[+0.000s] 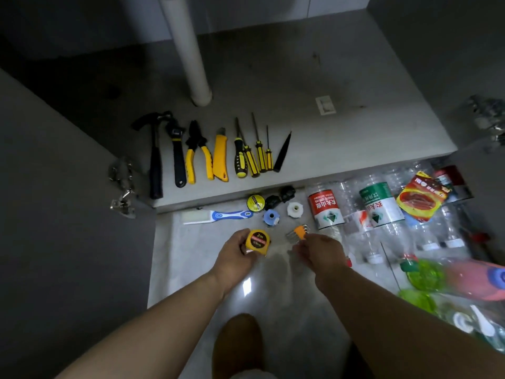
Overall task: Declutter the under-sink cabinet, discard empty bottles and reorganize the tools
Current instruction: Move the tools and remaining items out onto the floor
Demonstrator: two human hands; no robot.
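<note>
Ahead of both hands, the cabinet floor [300, 77] is being occupied by a white pipe [188, 50] standing on it. Nearer the hands, a row of tools is lying side by side along its front edge: a hammer [155, 160], a wrench [177, 154], pliers [198, 151], a utility knife [220, 157] and several screwdrivers [240, 157]. To the right of the right hand [322, 255], a heap of clear plastic bottles [382, 209] is being left lying on the tiled floor [191, 255]. The left hand [235, 258] is being kept curled around a yellow tape measure [258, 241]. Just beside it, an orange-cased hex key set [299, 232] is being pinched in the fingertips of the right hand. Between the hands and the cabinet edge, a blue-and-white brush [218, 215], a tape roll [255, 202] and small blue, white and black knobs [271, 216] are lying on the floor.
</note>
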